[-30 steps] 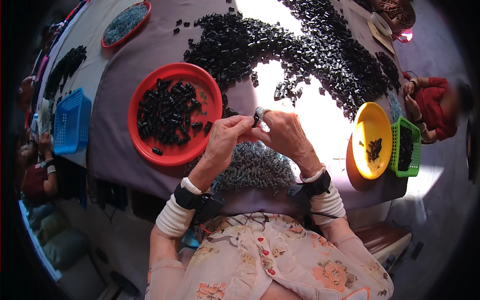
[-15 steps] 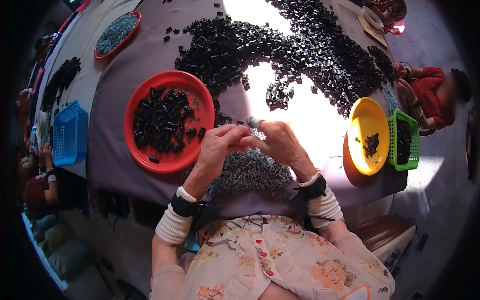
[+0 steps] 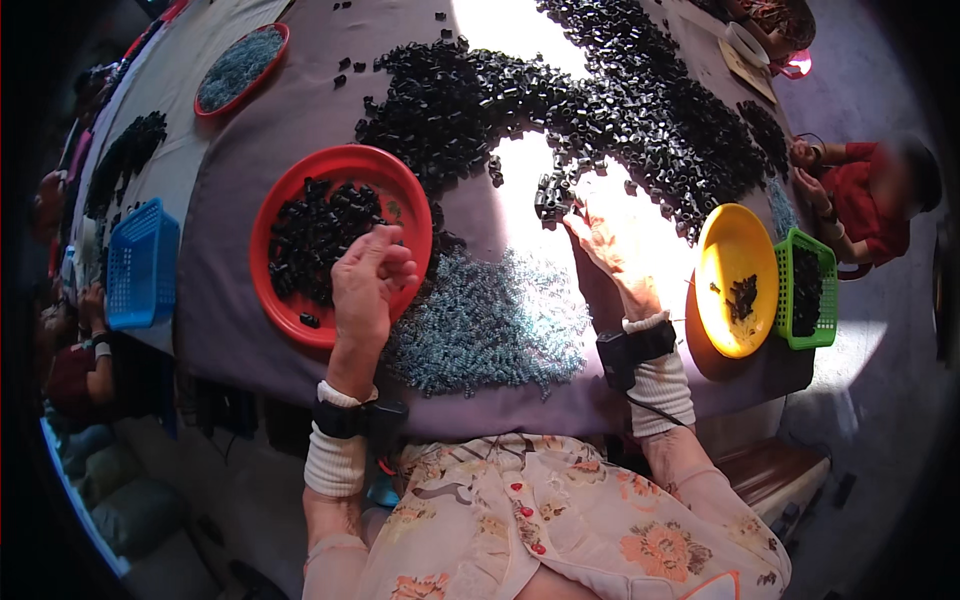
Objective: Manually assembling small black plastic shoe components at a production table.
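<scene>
My left hand [image 3: 368, 275] is over the right part of a red plate [image 3: 428, 235] piled with small black plastic pieces [image 3: 320, 235]. Its fingers are curled in, and anything between them is hidden. Bright sunlight falls on my right hand [image 3: 615, 245], which reaches out with fingers stretched and apart. Its thumb side is beside a small cluster of black plastic pieces [image 3: 553, 195]; whether it touches them I cannot tell. Between my forearms lies a spread heap of small metal springs [image 3: 490, 325].
A large heap of black pieces [image 3: 660, 120] covers the far table. On the right stand a yellow plate [image 3: 735, 310] and a green basket [image 3: 825, 320]; a co-worker [image 3: 865, 200] sits beyond. A blue basket [image 3: 142, 265] and a red-rimmed dish of springs [image 3: 240, 70] are left.
My hands were together above the springs and have parted. The left moved over the red plate; the right moved away to the right, beside the cluster of black pieces, its fingers spreading.
</scene>
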Available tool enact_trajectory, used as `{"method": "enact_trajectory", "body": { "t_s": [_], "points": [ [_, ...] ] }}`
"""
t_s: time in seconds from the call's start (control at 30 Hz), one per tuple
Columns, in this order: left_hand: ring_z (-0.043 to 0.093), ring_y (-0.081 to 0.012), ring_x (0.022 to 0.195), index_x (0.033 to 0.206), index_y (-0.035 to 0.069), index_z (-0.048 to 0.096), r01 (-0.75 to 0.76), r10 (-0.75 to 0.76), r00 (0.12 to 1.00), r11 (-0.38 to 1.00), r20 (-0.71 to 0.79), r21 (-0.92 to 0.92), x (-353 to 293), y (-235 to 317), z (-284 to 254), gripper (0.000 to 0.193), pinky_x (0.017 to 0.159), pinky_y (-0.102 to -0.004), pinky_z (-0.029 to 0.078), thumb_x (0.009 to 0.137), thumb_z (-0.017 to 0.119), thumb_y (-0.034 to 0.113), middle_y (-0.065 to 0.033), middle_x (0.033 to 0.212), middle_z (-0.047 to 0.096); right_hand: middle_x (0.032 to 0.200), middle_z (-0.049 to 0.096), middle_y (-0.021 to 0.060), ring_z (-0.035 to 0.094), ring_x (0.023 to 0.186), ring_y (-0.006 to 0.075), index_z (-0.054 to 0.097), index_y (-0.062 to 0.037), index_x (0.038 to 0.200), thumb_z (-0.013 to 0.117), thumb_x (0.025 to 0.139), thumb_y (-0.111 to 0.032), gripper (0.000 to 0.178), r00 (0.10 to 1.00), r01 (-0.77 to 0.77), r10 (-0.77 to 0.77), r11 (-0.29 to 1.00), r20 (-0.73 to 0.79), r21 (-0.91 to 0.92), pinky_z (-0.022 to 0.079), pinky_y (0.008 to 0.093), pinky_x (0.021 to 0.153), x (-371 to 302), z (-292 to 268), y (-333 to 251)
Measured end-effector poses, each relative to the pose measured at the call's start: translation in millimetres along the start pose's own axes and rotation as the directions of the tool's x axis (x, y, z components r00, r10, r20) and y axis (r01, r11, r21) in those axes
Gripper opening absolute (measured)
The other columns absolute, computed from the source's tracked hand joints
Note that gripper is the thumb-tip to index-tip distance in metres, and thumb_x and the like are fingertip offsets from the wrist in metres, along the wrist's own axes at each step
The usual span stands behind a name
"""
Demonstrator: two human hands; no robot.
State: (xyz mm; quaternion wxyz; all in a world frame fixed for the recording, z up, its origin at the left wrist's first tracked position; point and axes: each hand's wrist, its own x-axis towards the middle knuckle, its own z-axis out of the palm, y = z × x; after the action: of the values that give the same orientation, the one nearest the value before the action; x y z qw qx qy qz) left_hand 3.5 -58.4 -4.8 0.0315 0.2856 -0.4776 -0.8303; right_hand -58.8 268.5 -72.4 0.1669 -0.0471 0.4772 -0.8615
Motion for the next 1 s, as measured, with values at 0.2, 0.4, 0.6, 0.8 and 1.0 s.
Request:
{"method": "enact_trajectory", "body": {
  "t_s": [0.2,0.4,0.6,0.8,1.0],
  "points": [
    [0.061,-0.0128,0.069,0.101,-0.001,0.06,-0.05,-0.034,0.925,0.977,0.379,0.209,-17.4,-31.3,36.7,0.019,0.063,-0.0252,0.052,0.088,0.056,0.013,-0.0068,0.082,0.063,0.096,0.055,0.0068,0.052,0.091,0.0172,0.051,-0.0025,0.108,0.059,0.083,-0.012,0.028,1.0,0.02,-0.004,0.791,0.028,-0.612,0.042,0.0292,0.074,0.5,55.5,-21.7],
    [0.06,-0.0102,0.076,0.108,-0.001,0.056,-0.122,0.022,0.867,0.978,0.498,0.169,-21.5,-41.4,62.0,0.024,0.067,-0.023,0.051,0.085,0.058,0.005,-0.0062,0.088,0.062,0.08,0.062,0.0063,0.058,0.072,0.0109,0.059,-0.0019,0.092,0.071,0.075,-0.013,0.023,0.979,0.202,-0.133,0.581,0.153,-0.788,0.046,0.0257,0.057,1.5,105.5,-20.0],
    [0.06,-0.0088,0.078,0.109,0.0,0.057,-0.258,0.157,0.845,0.957,0.511,0.133,-24.5,-43.3,54.7,0.024,0.067,-0.0217,0.051,0.086,0.056,0.006,-0.0052,0.087,0.063,0.079,0.061,0.004,0.058,0.072,0.0111,0.059,-0.0017,0.092,0.072,0.074,-0.012,0.024,0.965,0.224,-0.087,0.76,0.246,-0.61,0.048,0.0255,0.064,6.9,113.2,-6.7],
    [0.063,-0.0131,0.075,0.104,-0.004,0.057,-0.017,-0.048,0.849,0.993,0.527,0.117,-21.6,-35.7,46.4,0.024,0.064,-0.0261,0.053,0.089,0.056,0.014,-0.0082,0.087,0.064,0.078,0.062,0.0119,0.061,0.068,0.0196,0.057,-0.0015,0.099,0.074,0.07,-0.013,0.035,0.865,0.501,-0.229,0.345,0.447,-0.794,0.049,0.03,0.059,13.5,116.9,-4.3],
    [0.064,-0.0153,0.074,0.105,0.0,0.057,-0.034,0.01,0.923,0.998,0.385,0.055,-9.9,-29.1,31.7,0.021,0.067,-0.0283,0.054,0.089,0.055,0.014,-0.0097,0.087,0.064,0.07,0.064,0.0144,0.062,0.059,0.0185,0.063,-0.0032,0.096,0.063,0.081,-0.015,0.019,0.981,0.168,-0.135,0.222,0.141,-0.96,0.048,0.0295,0.053,24.0,103.8,-12.9]
  ]
}}
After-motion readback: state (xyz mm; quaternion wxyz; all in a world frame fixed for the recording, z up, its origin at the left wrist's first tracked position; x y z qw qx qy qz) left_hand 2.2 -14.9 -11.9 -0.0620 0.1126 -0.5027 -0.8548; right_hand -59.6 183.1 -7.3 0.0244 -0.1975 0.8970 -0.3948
